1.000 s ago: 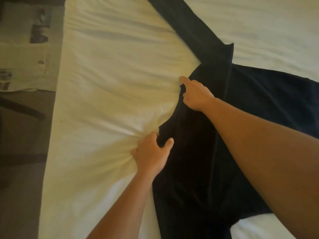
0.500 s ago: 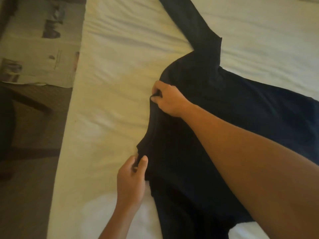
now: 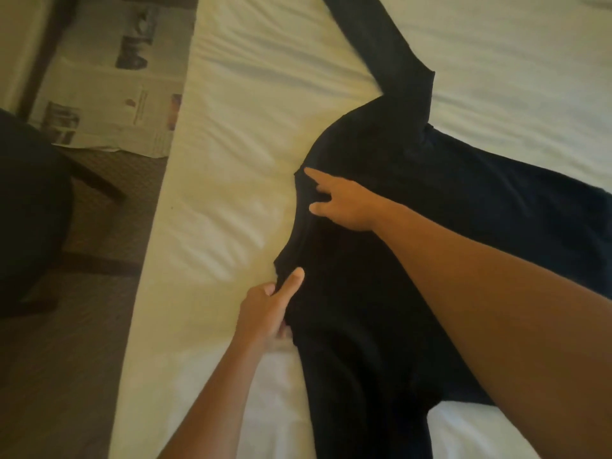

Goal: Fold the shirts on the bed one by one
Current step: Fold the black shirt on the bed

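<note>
nearest the camera, the left hand (image 3: 268,309) sits at the folded edge of the dark shirt (image 3: 381,293), thumb laid on top of the cloth and the other fingers tucked at or under the edge, so it looks to be pinching the fold; how deep the hidden fingers go cannot be told. that grip probably anchors the lower end of the crease so it does not slide on the sheet.

just beyond it, the right hand (image 3: 344,203) rests on the same edge higher up, fingers straight and spread, index finger pointing along the fold line toward the shoulder. it presses rather than grips, likely flattening the doubled layer and setting the line straight between the two hands.

the shirt lies across the white bed (image 3: 238,127), its body running away to the right and one long sleeve (image 3: 381,38) stretching off toward the top of the view, not yet folded in. by my reading, the first side fold is being tidied and the sleeve comes next.

farther left, past the mattress edge, a newspaper (image 3: 109,81) lies on the floor beside a dark chair (image 3: 29,200).
</note>
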Available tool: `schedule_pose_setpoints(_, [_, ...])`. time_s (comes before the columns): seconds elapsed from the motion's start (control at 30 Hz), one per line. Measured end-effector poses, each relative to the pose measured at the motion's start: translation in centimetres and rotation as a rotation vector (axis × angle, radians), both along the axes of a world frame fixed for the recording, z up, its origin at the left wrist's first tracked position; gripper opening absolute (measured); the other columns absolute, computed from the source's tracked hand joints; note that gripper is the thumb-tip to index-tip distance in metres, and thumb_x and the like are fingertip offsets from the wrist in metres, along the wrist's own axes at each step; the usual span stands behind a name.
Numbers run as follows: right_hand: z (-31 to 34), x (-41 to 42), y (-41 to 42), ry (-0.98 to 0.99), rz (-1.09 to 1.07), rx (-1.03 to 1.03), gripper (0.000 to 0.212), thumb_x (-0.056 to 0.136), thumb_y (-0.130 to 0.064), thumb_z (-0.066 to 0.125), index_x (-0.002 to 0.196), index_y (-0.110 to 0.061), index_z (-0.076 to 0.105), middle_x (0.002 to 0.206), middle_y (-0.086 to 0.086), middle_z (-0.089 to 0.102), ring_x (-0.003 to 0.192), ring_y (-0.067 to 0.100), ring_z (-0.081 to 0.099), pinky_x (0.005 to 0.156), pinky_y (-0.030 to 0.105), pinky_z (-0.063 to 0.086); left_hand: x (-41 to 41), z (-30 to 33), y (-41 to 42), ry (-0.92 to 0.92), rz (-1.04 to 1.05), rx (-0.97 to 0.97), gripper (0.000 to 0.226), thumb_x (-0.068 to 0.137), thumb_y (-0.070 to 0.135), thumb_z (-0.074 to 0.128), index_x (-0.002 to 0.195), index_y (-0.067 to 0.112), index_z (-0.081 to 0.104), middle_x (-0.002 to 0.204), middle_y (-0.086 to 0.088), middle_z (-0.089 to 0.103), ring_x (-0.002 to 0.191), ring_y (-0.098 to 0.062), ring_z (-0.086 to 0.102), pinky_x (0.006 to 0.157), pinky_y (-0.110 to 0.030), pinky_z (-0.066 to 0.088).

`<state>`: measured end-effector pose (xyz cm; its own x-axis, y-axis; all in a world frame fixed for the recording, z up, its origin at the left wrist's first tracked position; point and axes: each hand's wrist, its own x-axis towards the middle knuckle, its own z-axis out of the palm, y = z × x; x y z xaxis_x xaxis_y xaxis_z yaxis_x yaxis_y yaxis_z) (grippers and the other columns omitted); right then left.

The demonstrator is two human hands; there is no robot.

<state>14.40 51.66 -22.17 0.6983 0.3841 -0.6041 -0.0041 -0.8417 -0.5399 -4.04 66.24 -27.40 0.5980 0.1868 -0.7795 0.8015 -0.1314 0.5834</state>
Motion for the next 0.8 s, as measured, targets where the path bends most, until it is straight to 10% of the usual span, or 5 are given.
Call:
schedule_pose_setpoints(0.1, [1.7,-3.3,-1.9,0.021,-0.017,-0.023,0.064,0.101,-0.030,0.057,0.158,-0.030,0.027,0.155,0.004,0.043,0.141,0.025,0.042,0.113,0.040,0.036,-1.6,0.5,-0.1,0.072,-0.087,0.002,0.039,0.090,0.043,0.074,0.084,0.005,0.070,0.071,-0.009,0.072,0.060,-0.019,0.067,0.061,-0.031,0.054])
schedule_pose_setpoints(0.23, [3.1,-9.5,-5.9,0.041,-0.126,-0.072,0.050,0.100,-0.030,0.059,0.148,-0.027,0.045,0.142,0.002,0.055,0.125,0.018,0.056,0.102,0.035,0.046,-4.7,1.9,-0.1,0.077,0.327,-0.005,0.036,0.103,0.034,0.056,0.090,0.002,0.069,0.083,-0.015,0.076,0.043,-0.020,0.058,0.038,-0.018,0.036])
schedule_pose_setpoints(0.4, [2.2,-22.1,-12.3,-0.079,-0.497,-0.081,0.038,0.099,-0.027,0.061,0.136,-0.024,0.056,0.127,-0.004,0.059,0.095,0.003,0.060,0.075,0.018,0.047,-8.2,4.0,-2.6,0.095,0.017,-0.037,0.049,0.090,0.055,0.069,0.094,0.006,0.071,0.092,-0.011,0.075,0.055,-0.022,0.061,0.034,-0.020,0.036])
schedule_pose_setpoints(0.53, [0.0,-32.0,-14.6,-0.116,-0.824,-0.114,0.038,0.099,-0.029,0.062,0.135,-0.019,0.057,0.134,0.001,0.051,0.108,0.013,0.058,0.092,0.033,0.053,-11.0,2.7,-4.2,0.059,-0.024,0.025,0.019,0.092,0.033,0.073,0.091,0.014,0.070,0.086,-0.007,0.076,0.062,-0.018,0.069,0.052,-0.025,0.044])
schedule_pose_setpoints(0.8, [-2.2,-42.0,-16.2,0.221,-0.925,-0.023,0.039,0.095,-0.044,0.063,0.125,-0.025,0.048,0.113,-0.001,0.060,0.101,0.021,0.063,0.090,0.042,0.055,-18.1,3.7,-8.4,0.047,0.161,0.131,0.052,0.093,0.060,0.061,0.077,0.011,0.052,0.065,-0.006,0.052,0.053,-0.021,0.050,0.049,-0.028,0.036])
